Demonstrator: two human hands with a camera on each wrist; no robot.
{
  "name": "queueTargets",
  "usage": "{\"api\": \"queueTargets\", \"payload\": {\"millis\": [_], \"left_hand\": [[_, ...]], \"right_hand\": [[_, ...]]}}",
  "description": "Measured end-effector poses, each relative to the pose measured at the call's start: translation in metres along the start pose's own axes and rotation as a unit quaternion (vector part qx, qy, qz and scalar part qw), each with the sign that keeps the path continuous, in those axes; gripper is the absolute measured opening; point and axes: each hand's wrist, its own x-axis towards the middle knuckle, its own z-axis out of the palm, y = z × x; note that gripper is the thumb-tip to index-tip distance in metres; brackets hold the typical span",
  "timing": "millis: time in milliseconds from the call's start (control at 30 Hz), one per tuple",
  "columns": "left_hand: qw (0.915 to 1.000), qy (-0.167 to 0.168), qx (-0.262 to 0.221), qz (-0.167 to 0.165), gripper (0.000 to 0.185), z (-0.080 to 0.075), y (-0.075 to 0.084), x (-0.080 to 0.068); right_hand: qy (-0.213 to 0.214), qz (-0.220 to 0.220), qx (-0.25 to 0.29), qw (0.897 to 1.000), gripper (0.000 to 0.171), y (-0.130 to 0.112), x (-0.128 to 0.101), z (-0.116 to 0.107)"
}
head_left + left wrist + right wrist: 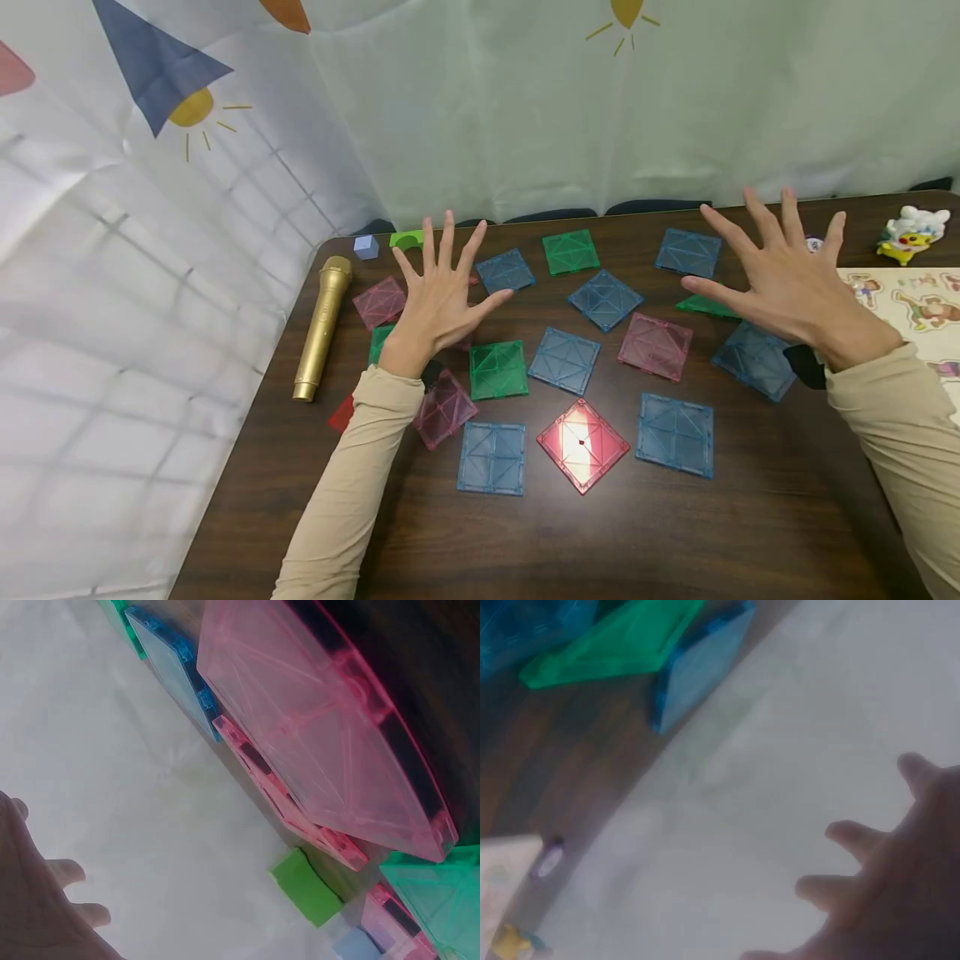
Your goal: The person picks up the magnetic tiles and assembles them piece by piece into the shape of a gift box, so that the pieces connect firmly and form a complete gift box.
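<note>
Both hands hover over a dark wooden table with fingers spread, and neither holds anything. In the head view my left hand is above the left group of translucent magnetic tiles, partly hiding some of them. Close to it lie a pink tile, a green tile and a blue tile. My right hand spreads over the right side, near a blue tile, a green triangular tile and another blue tile. A glossy red tile lies nearest the front.
A gold microphone lies at the left edge. A blue cube and a green arch block stand at the back left. On the right are a sticker sheet and a small figurine. A white curtain hangs behind the table.
</note>
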Motion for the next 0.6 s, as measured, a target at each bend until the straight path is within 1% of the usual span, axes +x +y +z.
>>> {"api": "queueTargets", "payload": {"millis": [167, 267, 367, 433, 500, 600], "left_hand": [[1.0, 0.0, 0.007, 0.004, 0.098, -0.001, -0.002, -0.003], [0.9999, 0.002, -0.007, 0.015, 0.097, -0.004, -0.002, -0.009], [0.9983, -0.009, -0.047, 0.034, 0.093, -0.009, 0.003, -0.018], [0.9952, -0.021, -0.077, 0.057, 0.088, -0.012, 0.008, -0.025], [0.9904, -0.037, -0.1, 0.088, 0.08, -0.014, 0.015, -0.034], [0.9806, -0.065, -0.119, 0.142, 0.068, -0.014, 0.024, -0.048]], "right_hand": [[0.002, -0.01, -0.013, 1.0, 0.092, -0.007, 0.0, 0.003], [0.01, -0.032, -0.027, 0.999, 0.091, -0.016, -0.001, 0.006], [0.022, -0.077, -0.035, 0.996, 0.087, -0.029, -0.005, 0.008], [0.026, -0.116, -0.032, 0.992, 0.079, -0.041, -0.007, 0.01], [0.018, -0.162, -0.025, 0.986, 0.071, -0.054, -0.009, 0.014], [-0.015, -0.23, -0.02, 0.973, 0.059, -0.077, -0.012, 0.024]]}}
